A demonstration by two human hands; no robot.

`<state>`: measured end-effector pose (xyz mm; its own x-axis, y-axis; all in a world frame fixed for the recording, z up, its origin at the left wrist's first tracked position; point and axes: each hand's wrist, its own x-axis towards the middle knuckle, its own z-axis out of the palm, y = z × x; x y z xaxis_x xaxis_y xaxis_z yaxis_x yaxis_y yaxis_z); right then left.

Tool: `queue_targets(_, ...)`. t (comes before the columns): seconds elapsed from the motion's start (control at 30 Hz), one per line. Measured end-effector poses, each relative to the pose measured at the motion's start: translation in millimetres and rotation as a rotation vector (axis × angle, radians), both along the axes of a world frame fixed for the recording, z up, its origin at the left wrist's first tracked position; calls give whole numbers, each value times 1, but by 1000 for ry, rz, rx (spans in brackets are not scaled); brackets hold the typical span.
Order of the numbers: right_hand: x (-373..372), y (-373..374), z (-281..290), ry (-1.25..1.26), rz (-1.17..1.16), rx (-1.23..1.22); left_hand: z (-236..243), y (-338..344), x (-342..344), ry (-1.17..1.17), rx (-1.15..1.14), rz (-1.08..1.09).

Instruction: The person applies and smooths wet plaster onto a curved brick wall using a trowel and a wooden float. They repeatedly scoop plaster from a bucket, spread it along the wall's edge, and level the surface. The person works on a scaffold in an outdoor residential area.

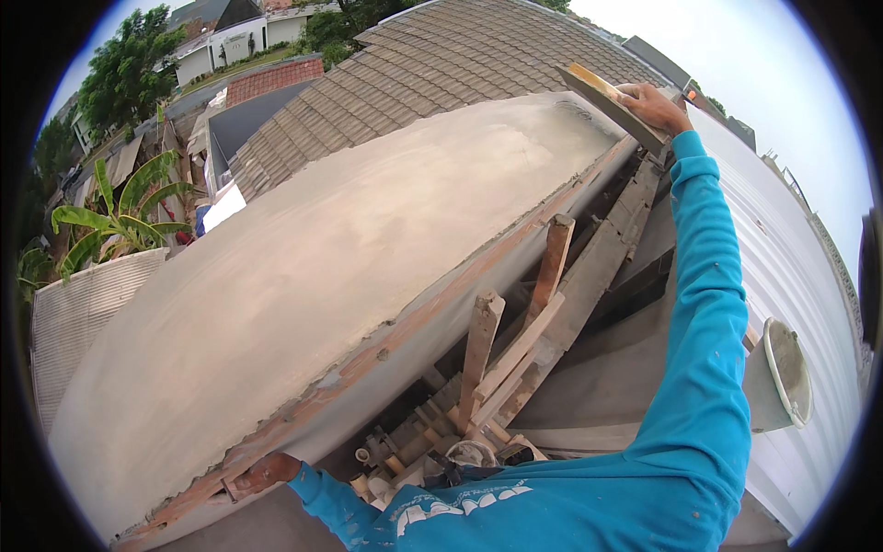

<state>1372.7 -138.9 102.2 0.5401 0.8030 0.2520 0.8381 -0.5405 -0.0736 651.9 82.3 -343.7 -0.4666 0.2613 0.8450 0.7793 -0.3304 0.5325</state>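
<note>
Smooth, matt wet cement slab [349,248]; rough wooden float [607,106]; weathered timber props [552,267].

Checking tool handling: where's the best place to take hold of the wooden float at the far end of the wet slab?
Probably at its near edge, where the right hand already holds it. The wooden float is a flat board tilted up off the cement slab, its far end out over the wet surface. Come from the person's side; fingers wrap the edge.

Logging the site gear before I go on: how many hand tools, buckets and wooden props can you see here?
Float, in the right hand: 1
Bucket: 1
Upright wooden props: 2
Total: 4
</note>
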Motion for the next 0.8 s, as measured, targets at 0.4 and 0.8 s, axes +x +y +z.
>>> queue_targets(0.4,-78,6,-22,-12,94,-8,28,-10,21,-80,19,28)
queue_targets(0.8,-128,8,-31,-29,44,-46,32,-7,27,-83,32,29)
